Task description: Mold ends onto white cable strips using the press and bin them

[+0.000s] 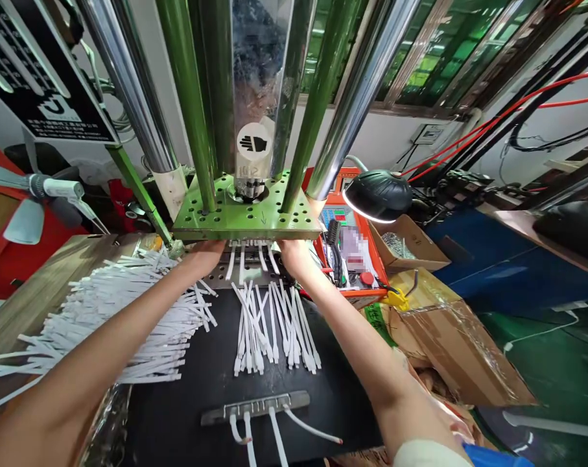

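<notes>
My left hand point(210, 251) reaches under the green press plate point(216, 224) from the left, its fingers hidden behind the plate's front edge. On the other side my right hand point(292, 251) reaches under the same plate, fingers hidden too. Between the hands, several short white cables point(242, 261) stick out toward me from beneath the plate; whether I grip anything there does not show. Nearer me, a pile of loose white cables point(274, 331) lies on the black mat point(201, 363). A metal bar fixture point(267, 406) in front holds several white cables in its slots.
A big heap of white cables point(128, 311) lies left on the wooden table point(11, 318). To the right stand a red control box point(356, 295) with a red button, a black lamp point(378, 194) and cardboard boxes point(461, 344). A fan point(41, 188) is at far left.
</notes>
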